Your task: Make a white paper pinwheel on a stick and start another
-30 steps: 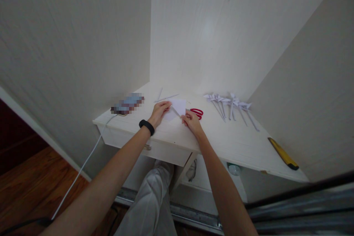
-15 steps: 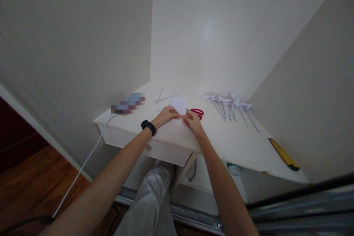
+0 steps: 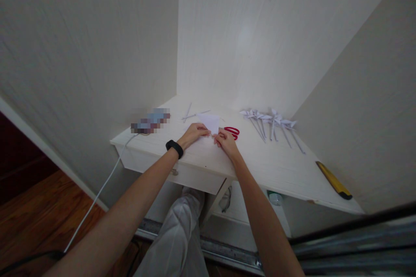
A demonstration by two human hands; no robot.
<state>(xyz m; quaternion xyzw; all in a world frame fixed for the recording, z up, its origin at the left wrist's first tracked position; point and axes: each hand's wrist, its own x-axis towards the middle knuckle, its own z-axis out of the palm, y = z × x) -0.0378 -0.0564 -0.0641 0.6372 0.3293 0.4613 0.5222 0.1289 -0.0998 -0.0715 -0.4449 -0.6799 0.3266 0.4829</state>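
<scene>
A small sheet of white paper [image 3: 210, 123] is between my two hands over the white desk. My left hand [image 3: 195, 134], below a black wristband, pinches the paper's near left edge. My right hand [image 3: 225, 139] pinches the near right corner, with fingertips close to the left ones. Just behind the right hand lie scissors with red handles [image 3: 232, 131]; their blades are hidden by the hand. Thin rolled paper sticks [image 3: 190, 111] lie beyond the left hand. Several white paper pinwheels [image 3: 273, 117] on rolled sticks rest farther right.
A blurred-out device [image 3: 151, 121] with a white cable [image 3: 107, 179] sits at the desk's left end. A yellow and black box cutter-like tool [image 3: 333, 180] lies near the right edge. Walls enclose the desk [image 3: 273, 169] on three sides. A drawer [image 3: 175, 172] is below.
My left fingertips have shifted slightly left, away from the right ones. The paper and my right hand stay in nearly the same place.
</scene>
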